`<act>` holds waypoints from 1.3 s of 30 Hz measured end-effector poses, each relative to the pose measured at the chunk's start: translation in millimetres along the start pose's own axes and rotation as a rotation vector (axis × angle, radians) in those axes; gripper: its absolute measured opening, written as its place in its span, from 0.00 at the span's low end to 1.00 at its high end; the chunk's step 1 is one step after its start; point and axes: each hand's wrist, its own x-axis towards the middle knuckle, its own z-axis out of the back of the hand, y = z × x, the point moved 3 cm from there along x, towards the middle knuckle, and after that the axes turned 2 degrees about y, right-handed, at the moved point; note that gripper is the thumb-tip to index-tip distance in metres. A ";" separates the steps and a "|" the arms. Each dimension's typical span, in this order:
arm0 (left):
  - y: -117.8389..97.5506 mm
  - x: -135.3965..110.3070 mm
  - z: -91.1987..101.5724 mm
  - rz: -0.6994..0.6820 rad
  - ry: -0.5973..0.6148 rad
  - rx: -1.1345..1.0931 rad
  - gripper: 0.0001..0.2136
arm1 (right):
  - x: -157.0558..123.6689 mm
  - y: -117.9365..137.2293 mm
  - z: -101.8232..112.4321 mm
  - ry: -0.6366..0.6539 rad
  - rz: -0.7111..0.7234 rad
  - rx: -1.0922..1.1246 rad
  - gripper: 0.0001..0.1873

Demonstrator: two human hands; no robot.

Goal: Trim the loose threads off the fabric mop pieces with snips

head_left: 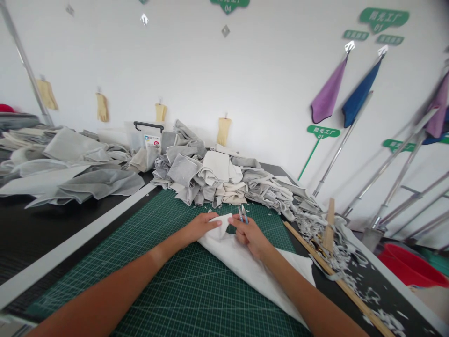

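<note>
A white cloth (242, 257) lies across the green cutting mat (154, 285), with one edge lifted off it. My left hand (201, 227) is closed, pinching the lifted edge between thumb and fingers. At the other end of that edge, my right hand (250, 234) is closed around small thread snips (242, 213), whose blades point up and away from me. The right thumb and a fingertip also touch the cloth's corner. Part of the snips is hidden inside the right hand.
Piles of grey and white cloths (217, 173) stand behind the mat, more cloths (84, 168) at left. A wooden strip (336, 276), a short board (329, 224) and shredded scraps (351, 252) lie at right. A red bucket (410, 264) stands beyond the table edge.
</note>
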 end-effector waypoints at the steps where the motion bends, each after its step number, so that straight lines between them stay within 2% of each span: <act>1: 0.4 0.2 0.2 -0.004 -0.002 0.012 0.20 | 0.2 -0.5 0.2 -0.005 0.005 -0.012 0.20; 8: -6.7 2.8 -4.1 -0.106 -0.056 0.158 0.18 | 2.1 -8.0 -4.6 -0.087 0.039 -0.140 0.20; 14: -12.7 1.8 -9.4 -0.144 -0.113 0.153 0.15 | -0.7 -5.1 -8.0 -0.136 0.083 -0.329 0.20; 16: -13.8 1.0 -9.0 -0.139 -0.113 0.110 0.14 | -2.1 -3.7 -8.5 -0.126 0.077 -0.345 0.21; 22: -7.2 1.5 -6.5 -0.079 -0.128 -0.064 0.16 | -5.0 0.2 -11.1 0.016 0.049 -0.254 0.21; 29: -0.3 4.8 -6.7 -0.104 -0.146 0.004 0.15 | -1.7 -5.1 -9.3 -0.139 0.072 -0.393 0.22; 35: -7.9 3.6 -8.3 -0.105 -0.121 -0.025 0.14 | -3.0 -2.6 -11.5 -0.129 0.150 -0.494 0.21; 39: -7.5 2.0 -7.8 -0.069 -0.163 -0.068 0.16 | -4.4 1.2 -13.3 -0.127 0.217 -0.501 0.16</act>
